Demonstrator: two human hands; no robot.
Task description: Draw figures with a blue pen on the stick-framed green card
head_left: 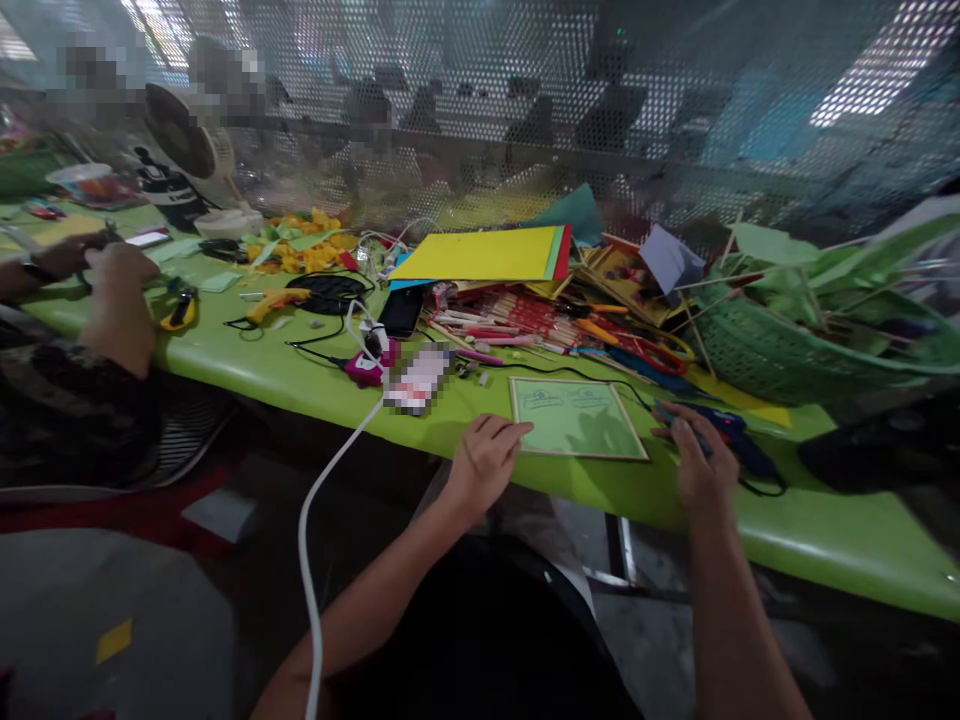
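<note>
A green card [581,425] with a thin pale border and blue line drawings lies at the table's front edge. At its left side is my left hand [486,462], fingers bent, the fingertips closed at the card's edge. To the right of the card, my right hand [701,450] is closed around a slim blue-grey object [666,411] like a pen, mostly covered by the fingers. Close behind that hand a dark blue glue gun [739,440] rests on the table with its cord.
Coloured paper sheets [480,255] lie over a heap of sticks [510,325] and scissors [660,355]. A green basket [817,340] stands at right. A white cable [307,540] hangs from a purple power adapter [371,365]. Another person's hands [120,262] work at far left.
</note>
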